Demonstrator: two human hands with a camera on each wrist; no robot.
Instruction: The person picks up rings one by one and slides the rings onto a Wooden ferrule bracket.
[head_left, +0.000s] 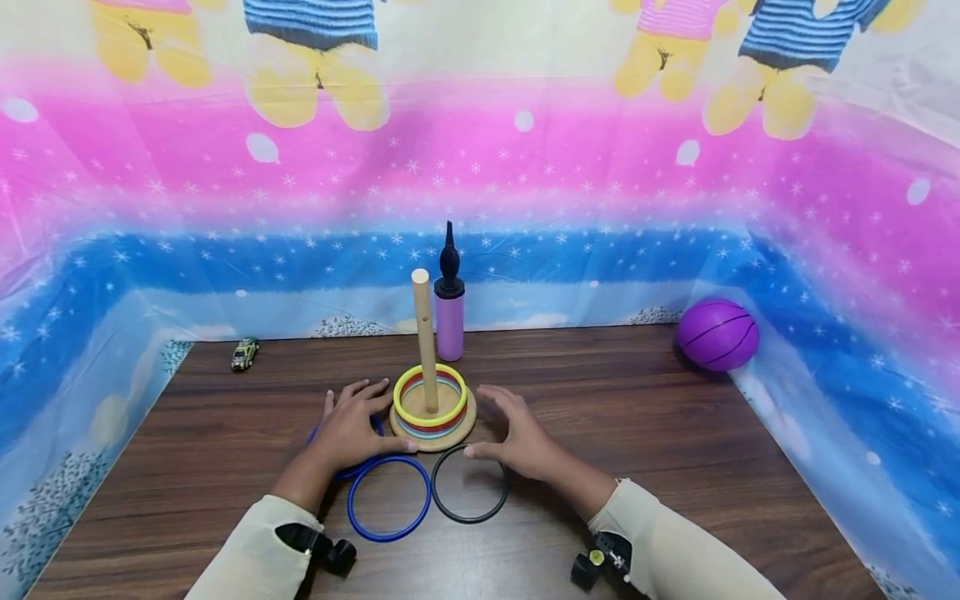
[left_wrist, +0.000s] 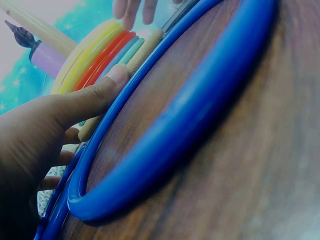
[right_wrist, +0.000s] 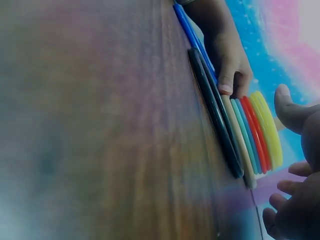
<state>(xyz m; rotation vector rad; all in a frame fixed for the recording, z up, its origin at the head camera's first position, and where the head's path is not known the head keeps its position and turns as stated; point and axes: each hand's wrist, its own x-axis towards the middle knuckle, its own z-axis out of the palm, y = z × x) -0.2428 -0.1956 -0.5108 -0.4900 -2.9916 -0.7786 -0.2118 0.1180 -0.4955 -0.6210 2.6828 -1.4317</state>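
A ring toss stand has a round wooden base [head_left: 403, 440] and an upright peg [head_left: 425, 333]. Yellow rings [head_left: 399, 406], red rings [right_wrist: 257, 135] and light blue-green rings [right_wrist: 244, 135] are stacked around the peg. At the base's left side, my left hand [head_left: 347, 429] holds its edge, thumb at the front and fingers around the side. To the right, my right hand [head_left: 521, 437] is spread with nothing in it, its thumb over a black ring [head_left: 470, 521]. A blue ring [head_left: 388, 537] lies before the stand; more blue rings [head_left: 352, 471] lie partly hidden under my left hand.
Behind the stand stands a purple hand pump [head_left: 450, 325] with a black nozzle. A small toy car [head_left: 244, 354] sits at the table's back left, a purple ball [head_left: 718, 334] at the back right. A printed cloth [head_left: 525, 183] borders the wooden table [head_left: 600, 400].
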